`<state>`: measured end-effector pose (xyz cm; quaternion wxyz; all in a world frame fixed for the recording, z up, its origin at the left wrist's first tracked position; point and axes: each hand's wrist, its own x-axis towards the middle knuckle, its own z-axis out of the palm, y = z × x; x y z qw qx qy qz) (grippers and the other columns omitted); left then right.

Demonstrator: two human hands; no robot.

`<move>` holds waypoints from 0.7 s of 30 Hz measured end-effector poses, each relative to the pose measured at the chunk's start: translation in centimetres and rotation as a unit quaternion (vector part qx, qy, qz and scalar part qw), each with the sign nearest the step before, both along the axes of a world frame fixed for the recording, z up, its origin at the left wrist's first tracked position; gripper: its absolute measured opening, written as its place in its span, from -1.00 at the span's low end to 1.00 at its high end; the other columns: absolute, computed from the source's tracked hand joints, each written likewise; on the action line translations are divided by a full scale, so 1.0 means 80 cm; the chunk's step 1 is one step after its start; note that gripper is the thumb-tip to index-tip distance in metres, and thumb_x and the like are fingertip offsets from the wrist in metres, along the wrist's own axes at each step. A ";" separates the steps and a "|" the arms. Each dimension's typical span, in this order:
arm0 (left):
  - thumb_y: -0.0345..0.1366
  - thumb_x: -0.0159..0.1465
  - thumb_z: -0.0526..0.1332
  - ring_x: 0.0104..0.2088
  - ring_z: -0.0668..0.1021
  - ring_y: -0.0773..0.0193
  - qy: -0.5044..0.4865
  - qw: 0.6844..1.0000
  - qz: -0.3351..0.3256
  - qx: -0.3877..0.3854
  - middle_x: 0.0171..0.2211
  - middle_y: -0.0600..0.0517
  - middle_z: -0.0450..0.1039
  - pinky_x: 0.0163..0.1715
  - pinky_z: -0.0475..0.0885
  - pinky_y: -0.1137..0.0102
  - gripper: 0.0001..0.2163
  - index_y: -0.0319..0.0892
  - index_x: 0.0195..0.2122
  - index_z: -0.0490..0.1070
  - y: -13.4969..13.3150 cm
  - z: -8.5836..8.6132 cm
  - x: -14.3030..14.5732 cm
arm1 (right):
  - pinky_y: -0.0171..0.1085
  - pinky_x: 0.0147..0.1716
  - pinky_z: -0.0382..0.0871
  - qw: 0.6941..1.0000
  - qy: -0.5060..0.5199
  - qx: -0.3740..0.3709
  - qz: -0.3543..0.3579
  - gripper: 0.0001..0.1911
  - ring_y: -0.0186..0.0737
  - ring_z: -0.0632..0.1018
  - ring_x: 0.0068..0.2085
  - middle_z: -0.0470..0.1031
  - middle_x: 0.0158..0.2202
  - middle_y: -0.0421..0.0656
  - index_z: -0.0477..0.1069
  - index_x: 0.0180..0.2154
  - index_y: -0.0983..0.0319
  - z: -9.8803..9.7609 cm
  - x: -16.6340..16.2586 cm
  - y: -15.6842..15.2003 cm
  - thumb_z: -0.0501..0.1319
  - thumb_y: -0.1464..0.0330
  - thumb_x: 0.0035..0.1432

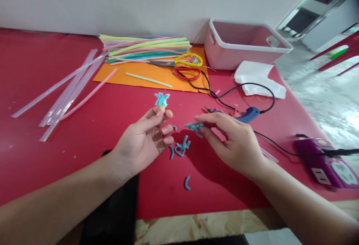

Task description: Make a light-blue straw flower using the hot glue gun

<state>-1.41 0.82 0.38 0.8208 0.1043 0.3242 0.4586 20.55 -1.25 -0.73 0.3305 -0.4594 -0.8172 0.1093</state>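
Observation:
My left hand (146,138) pinches a small straw flower (162,100) with curled blue petals, held upright above the red table (42,69). My right hand (232,140) is closed in a pinch on a curled blue straw piece (194,127) just right of the flower. Several loose blue curled pieces (181,148) lie on the table between and below the hands, one more (187,182) nearer to me.
A blue glue gun (248,114) with a black cord lies behind my right hand. Coloured straws (146,47), scissors (182,62) and orange paper (146,77) sit at the back, clear glue sticks (67,88) at left. A pink bin (244,43), white cloth (258,78) and purple power strip (325,163) stand right.

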 end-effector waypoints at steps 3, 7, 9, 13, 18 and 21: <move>-0.47 0.20 0.36 -0.56 0.43 0.45 0.000 1.000 0.001 -0.001 -0.40 0.17 0.51 -0.56 0.36 0.50 -0.87 -0.17 -0.35 0.41 -0.001 0.000 0.000 | -0.27 -0.08 0.53 1.000 0.005 -0.009 0.027 -0.72 -0.26 0.64 -0.13 0.64 -0.15 -0.12 0.47 -0.04 0.20 0.003 0.000 -0.001 0.17 0.54 0.25; -0.47 0.20 0.36 -0.56 0.44 0.45 0.001 1.000 0.003 -0.005 -0.40 0.17 0.52 -0.56 0.36 0.50 -0.86 -0.18 -0.35 0.40 -0.001 0.000 0.000 | -0.31 -0.18 0.54 1.000 0.025 0.006 0.011 -0.79 -0.29 0.65 -0.21 0.66 -0.22 -0.13 0.50 -0.13 0.20 0.009 -0.002 -0.002 0.18 0.53 0.26; -0.47 0.20 0.36 -0.57 0.45 0.44 0.002 1.000 0.006 -0.010 -0.40 0.17 0.53 -0.56 0.36 0.49 -0.85 -0.17 -0.34 0.40 -0.001 0.001 0.001 | -0.32 -0.25 0.54 1.000 0.025 0.011 -0.007 -0.85 -0.29 0.65 -0.26 0.65 -0.27 -0.14 0.51 -0.17 0.20 0.012 -0.003 -0.001 0.21 0.49 0.27; -0.47 0.19 0.37 -0.58 0.45 0.44 0.007 1.000 0.008 -0.021 -0.41 0.17 0.53 -0.57 0.35 0.49 -0.83 -0.17 -0.35 0.37 -0.001 0.003 0.002 | -0.31 -0.24 0.54 1.000 0.018 0.006 -0.005 -0.88 -0.28 0.64 -0.26 0.65 -0.28 -0.14 0.53 -0.19 0.21 0.011 -0.002 0.001 0.23 0.47 0.26; -0.46 0.21 0.35 -0.58 0.45 0.44 0.009 1.000 0.004 -0.028 -0.42 0.17 0.52 -0.57 0.36 0.48 -0.85 -0.17 -0.34 0.37 0.000 0.004 0.001 | -0.25 -0.19 0.53 1.000 0.009 -0.017 0.020 -0.86 -0.26 0.64 -0.24 0.66 -0.27 -0.15 0.56 -0.19 0.20 0.007 -0.001 0.001 0.22 0.45 0.28; -0.45 0.22 0.36 -0.56 0.46 0.44 0.005 1.000 -0.002 -0.023 -0.41 0.16 0.52 -0.56 0.38 0.48 -0.86 -0.18 -0.34 0.39 0.000 0.002 0.000 | -0.12 -0.10 0.49 0.998 -0.040 0.005 0.053 -0.91 -0.19 0.59 -0.21 0.64 -0.25 -0.10 0.57 -0.25 0.20 0.008 -0.001 0.000 0.26 0.39 0.25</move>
